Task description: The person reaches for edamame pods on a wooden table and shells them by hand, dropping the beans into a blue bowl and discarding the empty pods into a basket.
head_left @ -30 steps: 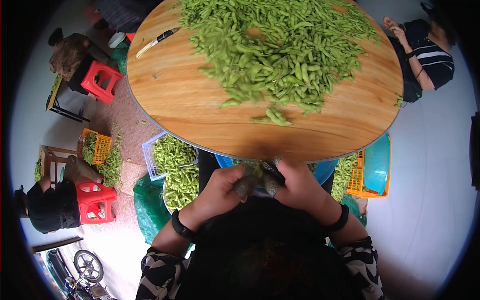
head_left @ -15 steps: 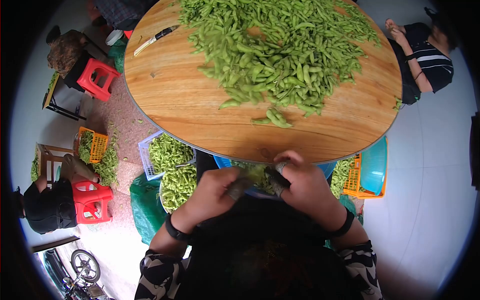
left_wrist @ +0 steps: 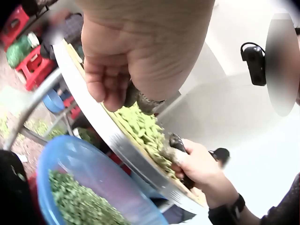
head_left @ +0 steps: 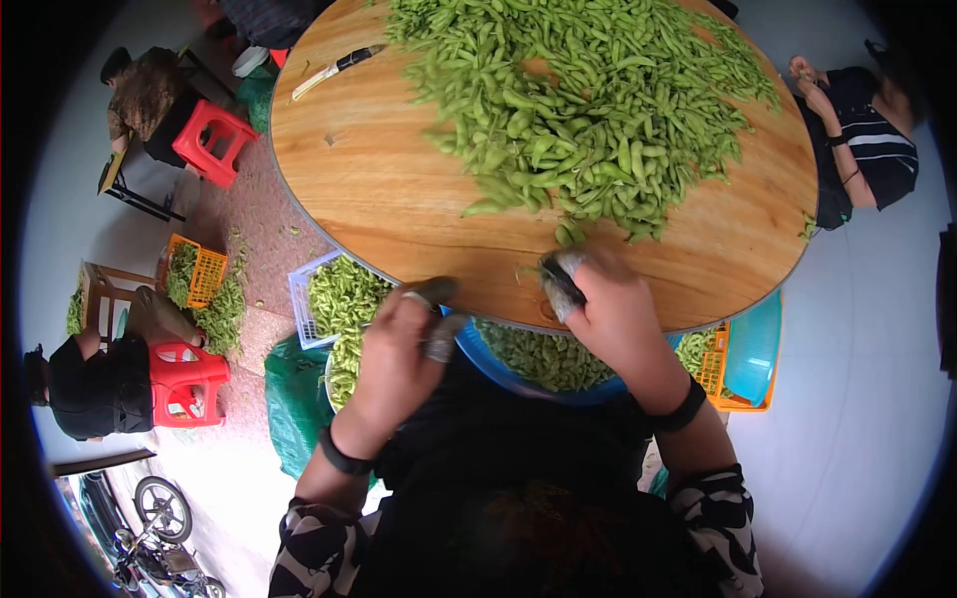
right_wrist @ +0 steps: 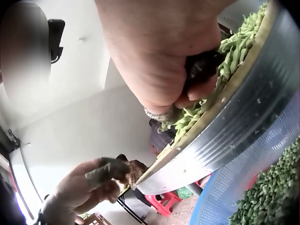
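My left hand [head_left: 399, 344], with dark grey covers on thumb and a finger, hovers over the near left table edge. Its fingers are loosely bent and apart, with nothing between them. Over the near part of the round wooden table [head_left: 349, 189] reaches my right hand [head_left: 613, 309], its covered fingertips just short of a green soybean pod [head_left: 569, 233]. Its fingers curl inward in the right wrist view, and I cannot tell whether they pinch anything. Beyond lies a large heap of soybean pods [head_left: 598, 130]. Below, a blue basket [left_wrist: 47, 164] holds shelled green beans [left_wrist: 79, 201].
A knife [head_left: 334, 72] lies at the table's far left. Left of my lap are a pale crate [head_left: 301, 299] of pods and a green sack [head_left: 294, 409]. An orange crate [head_left: 713, 364] stands right. Other people sit around, some on red stools [head_left: 189, 384].
My hands have parted from close together over the basket. The left moved left and the right moved forward over the table, towards the loose pods. The beans in the blue basket now show.
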Available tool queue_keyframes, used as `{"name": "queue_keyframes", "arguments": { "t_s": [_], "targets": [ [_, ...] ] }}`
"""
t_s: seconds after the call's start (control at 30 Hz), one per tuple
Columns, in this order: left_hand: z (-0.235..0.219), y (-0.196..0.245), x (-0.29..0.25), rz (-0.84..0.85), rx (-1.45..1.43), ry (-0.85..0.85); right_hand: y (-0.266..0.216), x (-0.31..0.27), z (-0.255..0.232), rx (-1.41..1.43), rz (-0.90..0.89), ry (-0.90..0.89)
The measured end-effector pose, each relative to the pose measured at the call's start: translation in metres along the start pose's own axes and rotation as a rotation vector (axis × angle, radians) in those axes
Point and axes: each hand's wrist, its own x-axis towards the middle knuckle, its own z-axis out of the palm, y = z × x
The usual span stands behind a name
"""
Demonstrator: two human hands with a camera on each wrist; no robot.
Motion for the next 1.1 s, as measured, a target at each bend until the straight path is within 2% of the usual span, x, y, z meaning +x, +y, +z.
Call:
{"name": "queue_keyframes", "arguments": {
  "t_s": [0.07, 0.1, 0.17, 0.2, 0.23, 0.27, 0.3, 0.33, 0.37, 0.4, 0.47, 0.53, 0.67, 0.73, 0.87, 0.9, 0.93, 0.97, 1.03, 1.07, 1.1],
  "targets": [
    [0.018, 0.024, 0.02, 0.127, -0.089, -0.101, -0.001, -0.018, -0.009, 0.133, 0.041, -0.133],
    [0.025, 0.022, 0.024, 0.127, -0.098, -0.101, -0.001, -0.026, -0.015, 0.176, 0.02, -0.143],
    [0.04, 0.017, 0.029, 0.178, -0.111, -0.574, -0.002, -0.038, -0.024, 0.212, 0.003, -0.152],
    [0.043, 0.019, 0.03, 0.182, -0.116, -0.575, -0.003, -0.043, -0.028, 0.363, 0.082, -0.133],
    [0.044, 0.02, 0.031, -0.041, -0.381, -0.681, -0.002, -0.047, -0.031, 0.515, 0.164, -0.109],
    [0.046, 0.022, 0.032, -0.272, -0.641, -0.781, 0.0, -0.05, -0.03, 0.515, 0.173, -0.102],
    [0.045, 0.025, 0.032, -0.271, -0.638, -0.795, 0.004, -0.054, -0.026, 0.633, 0.205, -0.08],
    [0.044, 0.029, 0.032, -0.417, -0.766, -0.75, 0.006, -0.058, -0.024, 0.753, 0.238, -0.055],
    [0.044, 0.031, 0.031, -0.565, -0.89, -0.696, 0.005, -0.06, -0.024, 0.757, 0.246, -0.046],
    [0.046, 0.031, 0.029, -0.566, -0.884, -0.703, 0.002, -0.061, -0.025, 0.731, 0.241, -0.083],
    [0.05, 0.028, 0.023, -0.445, -0.879, -0.57, -0.002, -0.061, -0.024, 0.708, 0.233, -0.124],
    [0.052, 0.029, 0.018, -0.406, -0.819, -0.556, -0.005, -0.059, -0.023, 0.718, 0.169, -0.129],
    [0.054, 0.029, 0.015, -0.299, -0.712, -0.502, -0.008, -0.055, -0.028, 0.723, 0.198, -0.17],
    [0.055, 0.027, 0.013, -0.271, -0.665, -0.496, -0.007, -0.058, -0.029, 0.81, 0.267, -0.229],
    [0.06, 0.028, 0.012, -0.162, -0.618, -0.425, -0.008, -0.063, -0.027, 0.926, 0.317, -0.216],
    [0.061, 0.026, 0.012, -0.161, -0.619, -0.429, -0.009, -0.062, -0.03, 0.972, 0.409, -0.262],
    [0.063, 0.024, 0.013, 0.032, -0.409, -0.375, -0.01, -0.06, -0.031, 1.017, 0.5, -0.309],
    [0.063, 0.023, 0.013, 0.221, -0.197, -0.316, -0.01, -0.059, -0.03, 1.017, 0.501, -0.308],
    [0.065, 0.026, 0.01, 0.25, -0.144, -0.28, -0.01, -0.056, -0.027, 1.191, 0.586, -0.311],
    [0.066, 0.027, 0.009, 0.279, -0.09, -0.243, -0.01, -0.055, -0.028, 1.191, 0.586, -0.311],
    [0.063, 0.023, 0.008, 0.28, -0.089, -0.242, -0.01, -0.054, -0.03, 1.297, 0.627, -0.373]
  ]
}}
